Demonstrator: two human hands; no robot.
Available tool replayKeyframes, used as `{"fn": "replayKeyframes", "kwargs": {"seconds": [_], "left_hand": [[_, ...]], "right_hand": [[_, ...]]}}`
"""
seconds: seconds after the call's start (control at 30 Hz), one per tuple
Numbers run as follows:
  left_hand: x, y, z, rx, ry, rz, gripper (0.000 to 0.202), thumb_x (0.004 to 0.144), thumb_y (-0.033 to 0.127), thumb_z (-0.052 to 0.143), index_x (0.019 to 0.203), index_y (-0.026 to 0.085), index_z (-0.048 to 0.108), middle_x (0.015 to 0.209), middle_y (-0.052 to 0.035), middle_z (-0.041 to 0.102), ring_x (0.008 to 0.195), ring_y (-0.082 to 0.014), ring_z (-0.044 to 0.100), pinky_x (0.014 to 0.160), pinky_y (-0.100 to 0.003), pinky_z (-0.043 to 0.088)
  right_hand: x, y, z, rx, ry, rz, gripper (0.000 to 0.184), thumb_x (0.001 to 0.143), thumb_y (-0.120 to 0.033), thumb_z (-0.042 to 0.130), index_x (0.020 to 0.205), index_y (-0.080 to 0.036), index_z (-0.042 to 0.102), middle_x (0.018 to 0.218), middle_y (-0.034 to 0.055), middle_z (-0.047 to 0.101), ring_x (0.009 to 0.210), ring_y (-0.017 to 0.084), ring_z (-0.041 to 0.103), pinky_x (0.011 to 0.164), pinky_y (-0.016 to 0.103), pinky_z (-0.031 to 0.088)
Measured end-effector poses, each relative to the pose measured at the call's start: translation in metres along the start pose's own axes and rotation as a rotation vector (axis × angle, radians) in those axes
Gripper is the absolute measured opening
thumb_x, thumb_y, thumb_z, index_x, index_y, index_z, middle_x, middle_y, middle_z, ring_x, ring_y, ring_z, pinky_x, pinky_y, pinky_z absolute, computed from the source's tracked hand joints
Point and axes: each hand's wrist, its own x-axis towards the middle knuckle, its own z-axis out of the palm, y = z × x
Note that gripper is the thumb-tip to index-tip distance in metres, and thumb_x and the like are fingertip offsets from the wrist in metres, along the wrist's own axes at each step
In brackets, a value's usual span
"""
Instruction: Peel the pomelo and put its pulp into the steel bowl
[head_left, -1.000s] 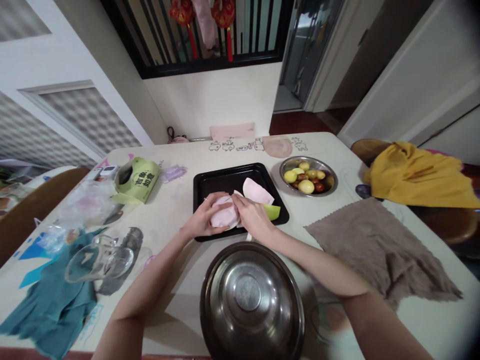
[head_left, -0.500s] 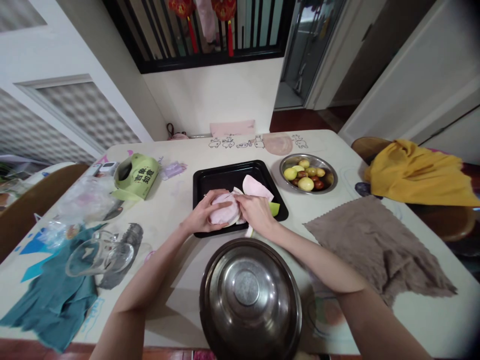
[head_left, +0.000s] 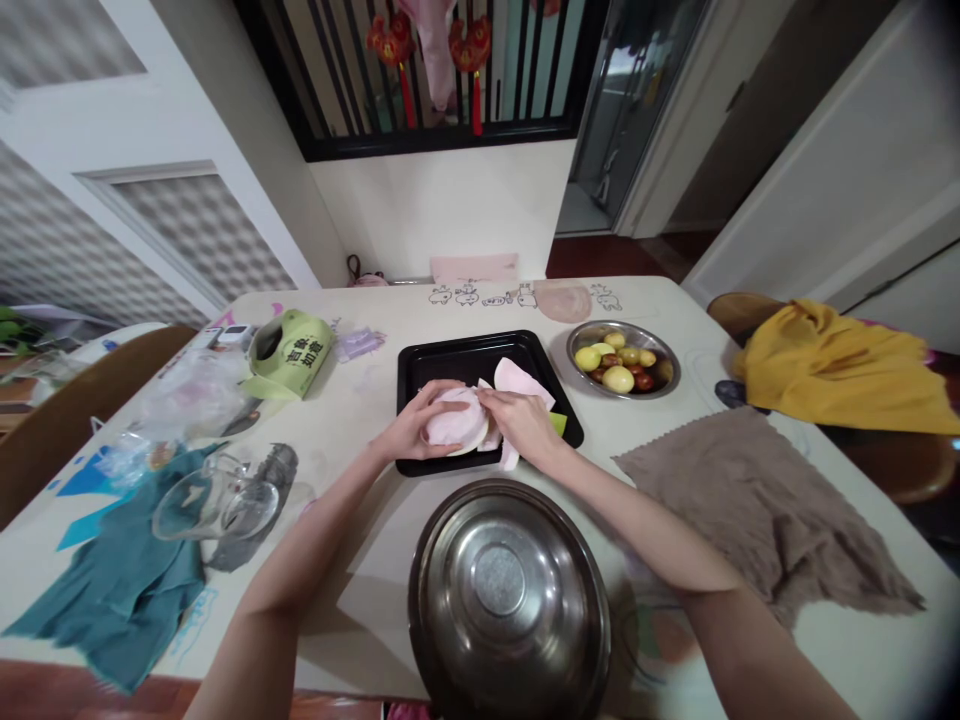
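Observation:
A peeled pomelo (head_left: 454,424), pale pink with white pith, is over the front part of a black tray (head_left: 465,350). My left hand (head_left: 417,424) wraps round its left side, thumb across the front. At the fruit's right edge, the bent fingers of my right hand (head_left: 523,420) pinch the loosened pith; the fingertips are partly hidden. Thick pieces of pomelo peel (head_left: 520,380), pink inside, lie in the tray beyond my right hand, and a green-skinned piece (head_left: 558,422) shows by its wrist. Nearer to me an upturned steel bowl (head_left: 510,600) stands between my forearms.
Right of the tray is a steel bowl (head_left: 666,376) of small yellow and brown fruits. A brown cloth (head_left: 750,490) lies at the right. On the left are a green bib (head_left: 298,360), a glass pitcher (head_left: 187,505), a teal cloth (head_left: 127,590) and plastic bags (head_left: 191,395).
The view has shifted slightly, so the scene sits a little lower and further right. Both hands stay on the pomelo, which is turned slightly.

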Motion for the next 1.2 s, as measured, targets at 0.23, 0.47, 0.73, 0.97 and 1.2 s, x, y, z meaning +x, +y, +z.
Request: {"fn": "replayKeyframes", "kwargs": {"seconds": [0.23,0.47,0.73,0.97,1.2], "left_hand": [[-0.002,-0.008,-0.002,-0.051,0.039,-0.006,0.062,0.081,0.04,0.084,0.136,0.024,0.06,0.143,-0.0195,0.052,0.136,-0.0338,0.054,0.113,-0.058,0.048],[-0.002,-0.01,-0.002,-0.043,0.05,-0.026,0.062,0.081,0.042,0.084,0.135,0.024,0.059,0.142,-0.0195,0.054,0.135,-0.034,0.055,0.113,-0.058,0.048],[0.0,-0.007,-0.002,-0.037,0.034,-0.022,0.061,0.081,0.04,0.084,0.135,0.023,0.06,0.144,-0.02,0.053,0.135,-0.0341,0.055,0.113,-0.058,0.047],[0.001,0.0,-0.002,-0.018,0.007,-0.009,0.062,0.082,0.04,0.084,0.136,0.024,0.06,0.145,-0.02,0.052,0.137,-0.0348,0.054,0.114,-0.059,0.047],[0.001,-0.002,0.004,-0.003,0.041,-0.013,0.06,0.085,0.043,0.08,0.137,0.023,0.059,0.145,-0.0193,0.052,0.137,-0.0338,0.053,0.115,-0.056,0.047]], "right_hand": [[0.005,0.016,0.004,-0.054,0.018,-0.167,0.042,0.098,-0.006,0.055,0.138,-0.017,0.065,0.14,0.0118,0.068,0.126,0.024,0.068,0.103,0.039,0.061],[0.005,0.036,0.016,-0.044,0.127,-0.296,0.041,0.102,-0.005,0.049,0.137,-0.017,0.066,0.139,0.0127,0.068,0.131,0.022,0.065,0.112,0.04,0.055],[0.005,0.047,0.024,-0.021,0.168,-0.318,0.039,0.105,-0.009,0.047,0.137,-0.018,0.066,0.138,0.0121,0.068,0.134,0.022,0.062,0.114,0.04,0.053],[0.007,0.05,0.028,-0.039,0.188,-0.251,0.037,0.105,-0.01,0.046,0.135,-0.017,0.068,0.14,0.0125,0.067,0.135,0.022,0.061,0.115,0.04,0.053],[0.014,0.052,0.024,-0.038,0.194,-0.206,0.04,0.107,-0.012,0.04,0.137,-0.016,0.066,0.146,0.0103,0.062,0.136,0.019,0.06,0.115,0.035,0.052]]}}
